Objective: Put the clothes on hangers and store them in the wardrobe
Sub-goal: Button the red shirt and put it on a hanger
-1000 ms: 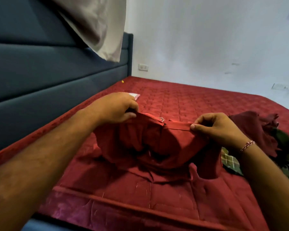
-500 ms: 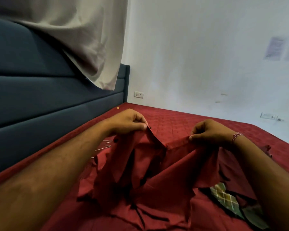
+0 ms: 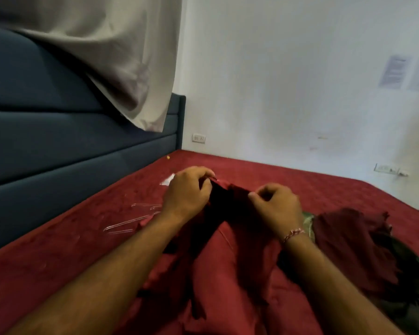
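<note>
- Both hands — left hand (image 3: 188, 192), right hand (image 3: 277, 205) — pinch the top edge of the red garment (image 3: 227, 250).
- The garment lies bunched on the bed (image 3: 300, 180).
- Clear hangers (image 3: 136, 218) rest left of the garment.

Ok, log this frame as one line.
left hand: grips red garment | right hand: pinches it | hangers: on bed, untouched

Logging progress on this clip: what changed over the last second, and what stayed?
Both hands, left and right, moved closer together, bunching the red garment between them. Each keeps its grip on the top edge. The clear hangers and dark clothes pile remain on the bed.
</note>
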Motion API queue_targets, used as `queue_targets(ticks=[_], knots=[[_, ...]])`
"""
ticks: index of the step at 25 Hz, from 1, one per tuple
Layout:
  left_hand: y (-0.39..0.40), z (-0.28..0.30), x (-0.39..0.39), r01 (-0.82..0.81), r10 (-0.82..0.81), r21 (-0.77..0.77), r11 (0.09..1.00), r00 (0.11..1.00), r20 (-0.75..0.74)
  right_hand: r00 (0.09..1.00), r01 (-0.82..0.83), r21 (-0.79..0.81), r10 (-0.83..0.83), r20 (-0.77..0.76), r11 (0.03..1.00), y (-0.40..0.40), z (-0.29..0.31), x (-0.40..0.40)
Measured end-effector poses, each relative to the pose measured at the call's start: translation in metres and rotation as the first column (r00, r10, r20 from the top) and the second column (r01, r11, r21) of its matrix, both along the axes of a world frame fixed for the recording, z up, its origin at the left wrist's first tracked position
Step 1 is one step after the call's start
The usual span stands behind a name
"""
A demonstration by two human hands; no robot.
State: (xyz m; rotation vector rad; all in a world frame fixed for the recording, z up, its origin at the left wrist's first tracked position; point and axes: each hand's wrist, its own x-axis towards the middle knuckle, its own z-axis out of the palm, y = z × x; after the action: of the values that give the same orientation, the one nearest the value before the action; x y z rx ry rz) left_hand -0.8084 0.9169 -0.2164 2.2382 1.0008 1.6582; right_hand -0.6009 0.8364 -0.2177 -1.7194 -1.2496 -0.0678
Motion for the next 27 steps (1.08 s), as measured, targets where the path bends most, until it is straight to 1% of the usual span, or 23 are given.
queue_targets(ticks=[1, 2, 3, 4, 5, 6, 8, 10, 11, 12, 16, 19, 21, 24, 25, 27], knots=[[-0.017, -0.032, -0.006, 0.007, -0.006, -0.07, 0.997, 1.0, 0.009, 0.96, -0.147, -0.033, 0.134, -0.245, 0.989, -0.008, -0.033, -0.015], [-0.035, -0.067, -0.011, 0.018, -0.01, -0.165, 0.986, 0.999, 0.053, 0.858, -0.26, -0.027, 0.218, -0.465, 0.965, -0.017, -0.067, -0.033], [-0.052, -0.1, -0.014, 0.053, -0.015, -0.288, 0.956, 0.991, 0.13, 0.736, -0.334, -0.002, 0.259, -0.626, 0.943, -0.028, -0.096, -0.053], [-0.066, -0.13, -0.016, 0.111, -0.021, -0.397, 0.911, 0.974, 0.225, 0.621, -0.373, 0.034, 0.277, -0.734, 0.927, -0.037, -0.121, -0.07], [-0.079, -0.156, -0.018, 0.166, -0.021, -0.479, 0.862, 0.956, 0.294, 0.532, -0.378, 0.067, 0.276, -0.8, 0.923, -0.046, -0.145, -0.084], [-0.091, -0.176, -0.021, 0.212, -0.027, -0.522, 0.826, 0.941, 0.338, 0.469, -0.367, 0.1, 0.276, -0.839, 0.925, -0.053, -0.164, -0.095], [-0.105, -0.198, -0.025, 0.274, -0.056, -0.554, 0.786, 0.924, 0.378, 0.383, -0.343, 0.166, 0.299, -0.874, 0.925, -0.064, -0.189, -0.104], [-0.11, -0.203, -0.026, 0.338, -0.09, -0.563, 0.754, 0.902, 0.422, 0.328, -0.316, 0.21, 0.314, -0.891, 0.925, -0.073, -0.196, -0.106], [-0.112, -0.204, -0.026, 0.356, -0.092, -0.561, 0.747, 0.892, 0.443, 0.319, -0.313, 0.229, 0.329, -0.889, 0.922, -0.077, -0.196, -0.106], [-0.112, -0.203, -0.026, 0.361, -0.084, -0.559, 0.746, 0.885, 0.458, 0.33, -0.318, 0.24, 0.344, -0.879, 0.917, -0.079, -0.195, -0.107], [-0.112, -0.209, -0.026, 0.361, -0.06, -0.588, 0.724, 0.882, 0.468, 0.421, -0.334, 0.217, 0.351, -0.836, 0.917, -0.082, -0.197, -0.11], [-0.111, -0.211, -0.026, 0.38, -0.055, -0.608, 0.697, 0.874, 0.483, 0.454, -0.336, 0.219, 0.361, -0.814, 0.916, -0.084, -0.2, -0.11], [-0.112, -0.212, -0.026, 0.336, -0.005, -0.602, 0.724, 0.876, 0.483, 0.472, -0.331, 0.234, 0.375, -0.797, 0.914, -0.083, -0.202, -0.109], [-0.11, -0.217, -0.025, 0.15, 0.123, -0.559, 0.815, 0.899, 0.421, 0.519, -0.366, 0.241, 0.412, -0.749, 0.899, -0.082, -0.207, -0.108], [-0.111, -0.218, -0.025, 0.113, 0.137, -0.543, 0.832, 0.907, 0.399, 0.528, -0.379, 0.239, 0.421, -0.737, 0.894, -0.082, -0.207, -0.108], [-0.114, -0.217, -0.024, 0.105, 0.112, -0.515, 0.851, 0.921, 0.373, 0.545, -0.395, 0.234, 0.431, -0.719, 0.889, -0.082, -0.207, -0.108]])
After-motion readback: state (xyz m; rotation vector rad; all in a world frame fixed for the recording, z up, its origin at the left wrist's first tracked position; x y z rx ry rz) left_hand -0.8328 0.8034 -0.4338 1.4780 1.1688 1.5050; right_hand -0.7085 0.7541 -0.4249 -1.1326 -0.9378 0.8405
